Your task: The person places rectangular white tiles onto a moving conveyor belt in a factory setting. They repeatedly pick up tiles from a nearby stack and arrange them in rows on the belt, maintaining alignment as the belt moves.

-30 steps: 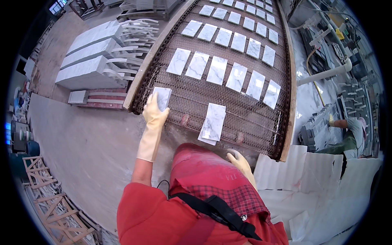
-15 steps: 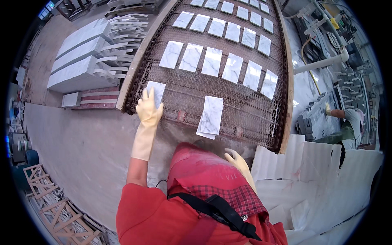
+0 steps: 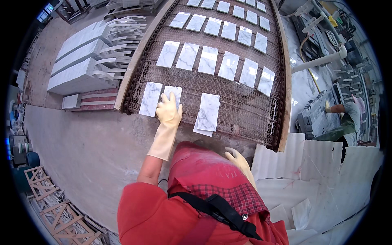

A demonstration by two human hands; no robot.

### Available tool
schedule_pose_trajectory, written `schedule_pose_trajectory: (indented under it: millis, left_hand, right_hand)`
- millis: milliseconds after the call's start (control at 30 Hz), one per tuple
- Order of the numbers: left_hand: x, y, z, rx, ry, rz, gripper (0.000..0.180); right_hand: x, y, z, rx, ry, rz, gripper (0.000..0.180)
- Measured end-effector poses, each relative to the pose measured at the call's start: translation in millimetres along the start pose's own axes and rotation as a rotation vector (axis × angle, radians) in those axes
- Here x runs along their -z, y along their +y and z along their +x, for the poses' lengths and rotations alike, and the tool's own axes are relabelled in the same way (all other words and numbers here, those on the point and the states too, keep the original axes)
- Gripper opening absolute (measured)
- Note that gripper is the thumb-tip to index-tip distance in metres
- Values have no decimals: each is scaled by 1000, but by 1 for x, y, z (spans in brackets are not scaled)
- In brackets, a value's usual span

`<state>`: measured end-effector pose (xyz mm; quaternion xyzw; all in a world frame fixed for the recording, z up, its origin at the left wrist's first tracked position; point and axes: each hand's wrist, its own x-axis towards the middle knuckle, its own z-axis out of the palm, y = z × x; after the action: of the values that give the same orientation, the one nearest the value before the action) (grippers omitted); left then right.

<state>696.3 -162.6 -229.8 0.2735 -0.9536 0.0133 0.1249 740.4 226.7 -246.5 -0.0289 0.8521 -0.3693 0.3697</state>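
My left hand, in a cream rubber glove, has its fingers over a white, grey-veined marble tile on the conveyor's near left part. Its thumb is at the tile's right side. Just left of this lies another marble tile, flat on the mesh. Two overlapping tiles rest at the near edge, the upper one covering most of the lower. My right hand, gloved alike, is low beside the red apron; its visible fingers are apart and hold nothing.
Rows of marble tiles cover the wire-mesh conveyor belt ahead, between side rails. Stacked pale slabs stand left. White foam sheets lie right. Another person works at the far right.
My left hand has moved right with a tile under its fingers. The tile it covered before now lies uncovered at the left. The rows have shifted slightly; my right hand stays put.
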Motion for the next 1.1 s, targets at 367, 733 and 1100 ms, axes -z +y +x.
schedule_pose_trajectory:
  millis: [367,733,1100]
  left_hand:
    - [-18,-10,0,-216,89,162,71]
    - [34,36,-13,-251,-3,-217,72]
    - [41,151,-46,-85,-294,-172,95]
  right_hand:
    - [3,-4,-5,4,-9,-48,65]
    - [-2,4,-12,-10,-24,-43,66]
    - [-14,43,-28,-31,11,-22,63]
